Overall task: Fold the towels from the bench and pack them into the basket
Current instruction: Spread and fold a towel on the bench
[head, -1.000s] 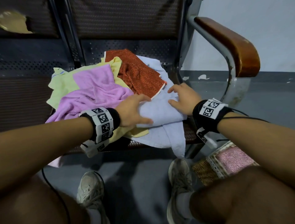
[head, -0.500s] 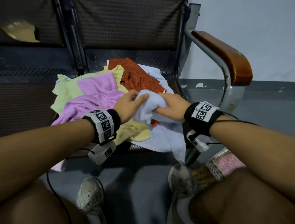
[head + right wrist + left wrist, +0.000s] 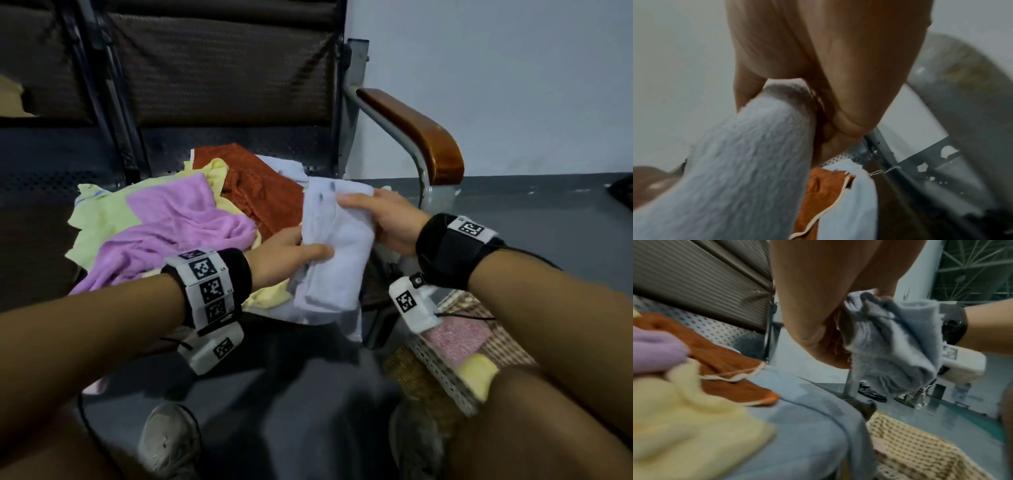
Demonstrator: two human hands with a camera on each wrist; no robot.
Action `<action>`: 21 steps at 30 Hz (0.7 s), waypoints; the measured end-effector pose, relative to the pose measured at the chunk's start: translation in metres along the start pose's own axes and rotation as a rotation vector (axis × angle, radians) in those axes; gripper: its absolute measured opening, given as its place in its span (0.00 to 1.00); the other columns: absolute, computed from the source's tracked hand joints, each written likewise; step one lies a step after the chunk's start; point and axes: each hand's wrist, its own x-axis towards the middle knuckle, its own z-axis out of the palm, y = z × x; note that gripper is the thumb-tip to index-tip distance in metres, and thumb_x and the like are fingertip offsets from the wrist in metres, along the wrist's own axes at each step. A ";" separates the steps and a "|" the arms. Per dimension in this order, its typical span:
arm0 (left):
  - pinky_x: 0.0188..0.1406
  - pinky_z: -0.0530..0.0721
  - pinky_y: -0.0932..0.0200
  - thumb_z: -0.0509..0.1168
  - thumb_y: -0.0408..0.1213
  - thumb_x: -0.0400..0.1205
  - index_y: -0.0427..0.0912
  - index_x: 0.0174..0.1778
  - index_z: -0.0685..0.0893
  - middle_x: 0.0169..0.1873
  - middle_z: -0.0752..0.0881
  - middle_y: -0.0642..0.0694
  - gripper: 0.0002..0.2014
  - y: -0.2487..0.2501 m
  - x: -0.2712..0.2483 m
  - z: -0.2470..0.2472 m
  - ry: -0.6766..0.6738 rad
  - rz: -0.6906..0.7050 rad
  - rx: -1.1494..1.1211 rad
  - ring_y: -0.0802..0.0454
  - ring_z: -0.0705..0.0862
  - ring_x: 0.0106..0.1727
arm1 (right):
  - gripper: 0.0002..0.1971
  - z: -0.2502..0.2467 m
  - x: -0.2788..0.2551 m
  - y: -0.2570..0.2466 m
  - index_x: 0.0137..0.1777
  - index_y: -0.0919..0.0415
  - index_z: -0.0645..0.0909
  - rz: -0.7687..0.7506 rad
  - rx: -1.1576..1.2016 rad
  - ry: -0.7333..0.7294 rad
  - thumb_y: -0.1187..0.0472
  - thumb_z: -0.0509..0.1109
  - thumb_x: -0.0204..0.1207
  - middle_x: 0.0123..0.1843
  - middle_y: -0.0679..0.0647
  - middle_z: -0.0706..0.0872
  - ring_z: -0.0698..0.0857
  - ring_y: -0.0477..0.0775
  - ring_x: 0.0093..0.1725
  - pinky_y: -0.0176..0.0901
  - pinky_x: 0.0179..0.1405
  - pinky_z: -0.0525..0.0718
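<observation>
Both hands up over the bench (image 3: 212, 150), holding one folded blue towel (image 3: 337, 246) between them. Left hand (image 3: 284, 255) pinching the towel's left edge, thumb on top, fingers under. Right hand (image 3: 383, 219) gripping the far right side, thumb laid across the top, fingers curled behind. In the left wrist view, the blue towel (image 3: 894, 347) bunched and lifted off the seat, the left hand (image 3: 818, 331) closed on it. In the right wrist view, the blue towel (image 3: 731, 162) big and blurry, squeezed in the right hand (image 3: 828, 97). More towels in a loose heap on the seat: purple towel (image 3: 178, 229) in front on the left, yellow towel (image 3: 99, 219) under it, orange towel (image 3: 260, 192) behind, touching the purple and yellow ones, and a second blue cloth (image 3: 322, 308) spread flat under the held towel, its edge hanging off the front of the seat. Basket (image 3: 442, 370) on the floor to the right of the bench, just under the right wrist, with a pink towel (image 3: 459, 337) and a small yellow one (image 3: 476, 373) folded inside. Brown armrest (image 3: 418, 130) at the right end of the bench. Two shoes (image 3: 171, 442) low on the gray floor.
</observation>
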 end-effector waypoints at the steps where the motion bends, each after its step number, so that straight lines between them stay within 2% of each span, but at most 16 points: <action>1: 0.34 0.84 0.72 0.68 0.33 0.83 0.47 0.52 0.86 0.37 0.92 0.60 0.06 0.001 0.006 0.011 -0.027 -0.004 0.019 0.65 0.89 0.36 | 0.24 -0.011 -0.005 0.002 0.70 0.67 0.81 0.008 -0.005 0.012 0.57 0.76 0.77 0.63 0.63 0.89 0.88 0.63 0.63 0.61 0.68 0.84; 4: 0.33 0.84 0.69 0.69 0.36 0.81 0.50 0.52 0.86 0.38 0.92 0.60 0.06 0.007 0.028 0.050 -0.107 -0.048 0.060 0.65 0.89 0.37 | 0.19 -0.059 -0.026 0.016 0.67 0.67 0.82 0.068 -0.008 0.052 0.60 0.74 0.79 0.60 0.62 0.91 0.90 0.60 0.60 0.52 0.58 0.90; 6: 0.39 0.84 0.70 0.70 0.38 0.82 0.51 0.54 0.86 0.43 0.92 0.61 0.07 0.010 0.045 0.085 -0.211 -0.070 0.091 0.66 0.89 0.43 | 0.17 -0.100 -0.048 0.032 0.66 0.65 0.83 0.109 -0.017 0.092 0.59 0.73 0.79 0.59 0.60 0.92 0.91 0.58 0.59 0.48 0.53 0.91; 9: 0.61 0.86 0.56 0.74 0.42 0.79 0.46 0.64 0.83 0.58 0.89 0.53 0.17 0.009 0.071 0.147 -0.310 -0.096 0.146 0.57 0.88 0.58 | 0.21 -0.163 -0.085 0.066 0.69 0.69 0.81 0.175 -0.024 0.240 0.60 0.73 0.79 0.62 0.63 0.90 0.89 0.62 0.62 0.56 0.64 0.87; 10: 0.63 0.84 0.53 0.75 0.44 0.78 0.44 0.64 0.82 0.59 0.88 0.51 0.20 0.007 0.080 0.169 -0.318 -0.112 0.188 0.54 0.87 0.59 | 0.21 -0.181 -0.097 0.081 0.69 0.71 0.80 0.197 -0.011 0.302 0.61 0.73 0.79 0.63 0.64 0.89 0.88 0.64 0.63 0.58 0.65 0.85; 12: 0.58 0.84 0.55 0.76 0.48 0.76 0.43 0.60 0.82 0.57 0.87 0.50 0.20 -0.004 0.098 0.213 -0.353 -0.140 0.294 0.53 0.85 0.56 | 0.19 -0.213 -0.117 0.116 0.67 0.72 0.81 0.249 0.020 0.414 0.62 0.73 0.79 0.62 0.65 0.89 0.88 0.64 0.63 0.56 0.63 0.86; 14: 0.46 0.81 0.66 0.75 0.47 0.77 0.46 0.56 0.83 0.54 0.86 0.51 0.16 -0.018 0.113 0.255 -0.433 -0.164 0.358 0.53 0.85 0.52 | 0.18 -0.237 -0.133 0.152 0.66 0.73 0.81 0.325 0.045 0.498 0.62 0.73 0.80 0.62 0.67 0.89 0.89 0.65 0.61 0.55 0.59 0.87; 16: 0.37 0.77 0.77 0.73 0.45 0.80 0.44 0.60 0.84 0.52 0.85 0.50 0.15 -0.036 0.124 0.294 -0.478 -0.175 0.438 0.51 0.83 0.54 | 0.20 -0.257 -0.142 0.189 0.66 0.76 0.80 0.400 0.056 0.573 0.62 0.73 0.80 0.61 0.69 0.88 0.90 0.66 0.57 0.57 0.56 0.87; 17: 0.41 0.76 0.78 0.72 0.44 0.80 0.41 0.66 0.83 0.54 0.84 0.49 0.19 -0.046 0.128 0.311 -0.498 -0.192 0.473 0.50 0.82 0.58 | 0.20 -0.265 -0.145 0.207 0.66 0.77 0.80 0.433 0.069 0.606 0.62 0.73 0.80 0.58 0.69 0.89 0.90 0.65 0.52 0.56 0.50 0.88; 18: 0.52 0.79 0.73 0.70 0.44 0.81 0.39 0.70 0.80 0.61 0.85 0.45 0.23 -0.056 0.133 0.327 -0.517 -0.230 0.505 0.47 0.82 0.62 | 0.20 -0.272 -0.148 0.224 0.66 0.76 0.80 0.466 0.083 0.629 0.63 0.73 0.80 0.57 0.68 0.89 0.90 0.64 0.49 0.53 0.46 0.88; 19: 0.59 0.82 0.61 0.69 0.45 0.81 0.37 0.70 0.80 0.63 0.85 0.42 0.24 -0.066 0.139 0.342 -0.542 -0.277 0.541 0.44 0.83 0.63 | 0.20 -0.279 -0.149 0.240 0.67 0.75 0.80 0.501 0.089 0.635 0.62 0.72 0.80 0.58 0.67 0.89 0.90 0.64 0.52 0.54 0.49 0.88; 20: 0.60 0.83 0.54 0.68 0.46 0.81 0.36 0.66 0.82 0.61 0.86 0.39 0.21 -0.075 0.143 0.354 -0.572 -0.315 0.580 0.41 0.84 0.61 | 0.19 -0.285 -0.149 0.256 0.67 0.74 0.80 0.539 0.085 0.631 0.62 0.72 0.81 0.61 0.67 0.88 0.89 0.65 0.57 0.57 0.56 0.87; 21: 0.58 0.84 0.52 0.66 0.45 0.82 0.37 0.63 0.84 0.59 0.87 0.39 0.19 -0.083 0.147 0.365 -0.593 -0.340 0.610 0.40 0.85 0.59 | 0.19 -0.291 -0.149 0.271 0.67 0.73 0.81 0.574 0.073 0.629 0.61 0.72 0.81 0.63 0.67 0.87 0.88 0.66 0.62 0.61 0.64 0.85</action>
